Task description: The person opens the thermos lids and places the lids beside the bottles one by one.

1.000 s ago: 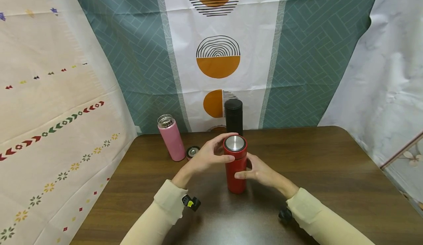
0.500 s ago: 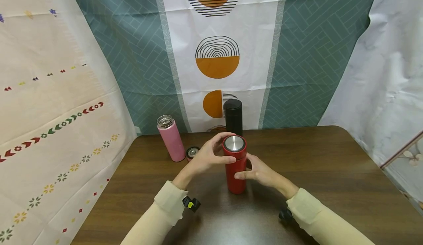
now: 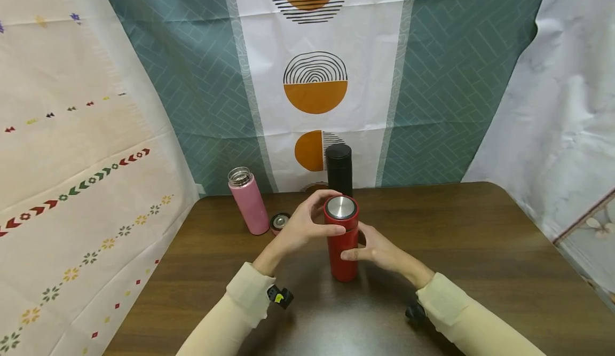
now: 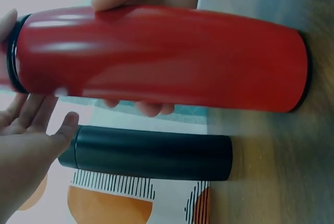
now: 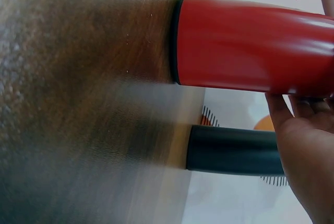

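Head view: both hands grasp a red thermos bottle [image 3: 343,268], which stands upright at the middle of the table [image 3: 447,238], its base on the wood. Fingers of the left hand [image 3: 304,227] curl round the upper end, spread wide enough to span it: the thumb lies across the front beside the seam below the lid, and the other fingers reach round the far side. A brushed silver disc [image 3: 341,207] within a black ring tops this lid. Lower down, the right hand [image 3: 378,247] clasps the body, thumb flat on the near face and fingers wrapped behind; from the left wrist, those fingertips peep out along the far side of the glossy red wall. From the right wrist, a black band edges the base.

Farther back, near the rear edge of the table, a black thermos bottle [image 3: 339,170] stands beyond the red one, apart from it. To the left is a pink thermos bottle [image 3: 250,202], uncapped, its metal neck [image 3: 241,176] showing. Just beside its foot sits a small round cap [image 3: 280,221] with a dark rim and a silvery centre, partly hidden by the left hand.

A black wrist device [image 3: 280,296] on the left arm carries a yellow patch; any writing there is too small to read.
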Motion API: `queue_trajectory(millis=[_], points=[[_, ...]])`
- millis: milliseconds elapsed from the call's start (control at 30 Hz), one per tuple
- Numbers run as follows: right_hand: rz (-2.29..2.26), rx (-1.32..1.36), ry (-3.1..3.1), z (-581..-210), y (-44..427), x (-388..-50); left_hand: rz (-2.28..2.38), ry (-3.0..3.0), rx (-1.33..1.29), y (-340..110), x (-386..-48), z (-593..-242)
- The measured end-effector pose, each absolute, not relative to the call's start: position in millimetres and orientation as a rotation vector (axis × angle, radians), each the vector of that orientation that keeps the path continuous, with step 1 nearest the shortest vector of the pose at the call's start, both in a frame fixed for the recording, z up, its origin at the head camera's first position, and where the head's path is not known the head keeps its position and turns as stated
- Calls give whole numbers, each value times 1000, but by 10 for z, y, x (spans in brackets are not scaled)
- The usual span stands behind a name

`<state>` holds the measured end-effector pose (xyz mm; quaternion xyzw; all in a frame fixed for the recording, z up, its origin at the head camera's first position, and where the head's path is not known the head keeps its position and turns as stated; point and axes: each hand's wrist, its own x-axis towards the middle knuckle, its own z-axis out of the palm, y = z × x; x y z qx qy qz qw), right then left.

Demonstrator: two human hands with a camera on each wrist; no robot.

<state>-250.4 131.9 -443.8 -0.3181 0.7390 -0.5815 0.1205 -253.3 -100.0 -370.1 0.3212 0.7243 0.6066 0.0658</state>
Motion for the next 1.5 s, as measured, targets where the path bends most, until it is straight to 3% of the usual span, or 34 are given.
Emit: queue_trajectory(millis=[1000, 1500], points=[[-1683, -906, 2166, -4424, 1334, -2499, 1709, 2072, 1007, -1072, -2566, -3662], [-1709, -931, 2153, -4442, 1328, -2506, 1964, 2269, 914, -894, -2487, -3781]])
